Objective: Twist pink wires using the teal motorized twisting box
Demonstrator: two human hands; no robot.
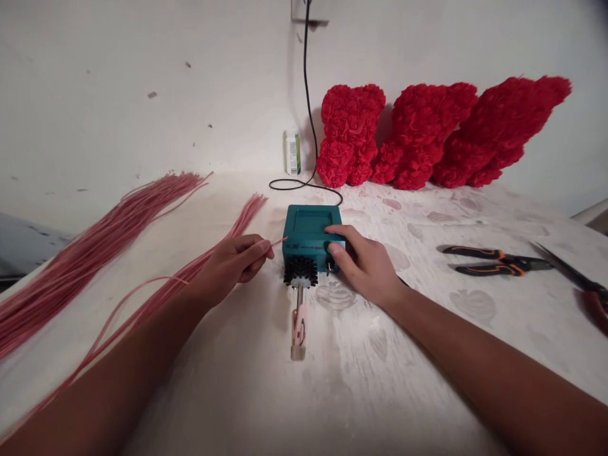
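Observation:
My left hand (230,263) pinches a thin pink strand (278,241) between thumb and fingers, just left of a teal box (308,229). My right hand (363,269) lies over the box's right corner, its thumb and fingers gripping a round green knob (329,248). A black bristled roller (300,271) sits at the box's front, with a metal rod (298,310) running toward me. A pale pink clip (298,332) is on the rod. Two bundles of pink strands (95,253) (199,259) lie to the left.
The white leaf-patterned tabletop (418,316) holds orange-and-black pliers (498,261) and scissors (586,288) on the right. Three red paper-flower figures (418,136) lean on the wall behind, beside a small bottle (293,153). A black cable (308,107) runs down to the box.

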